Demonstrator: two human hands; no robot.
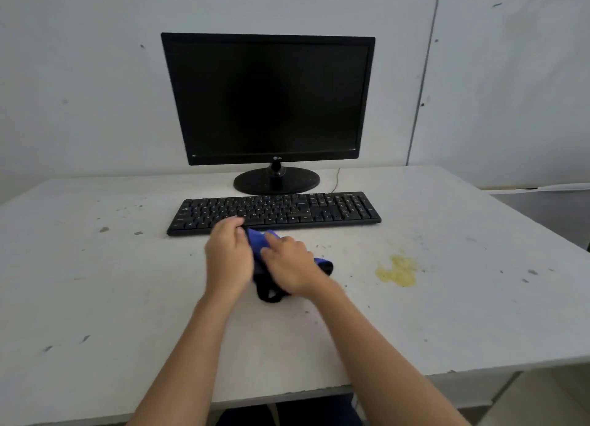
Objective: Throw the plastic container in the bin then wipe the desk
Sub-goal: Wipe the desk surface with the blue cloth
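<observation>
A blue and black cloth is bunched between both my hands, just in front of the keyboard in the middle of the white desk. My left hand grips its left side with fingers curled. My right hand lies over its right side and holds it; a blue and black end sticks out past that wrist. A yellow stain lies on the desk to the right of my hands. No plastic container or bin shows in this view.
A black keyboard lies just beyond my hands, and a black monitor stands behind it against the wall. Small dark specks dot the desk. The desk's right edge and front edge are close by.
</observation>
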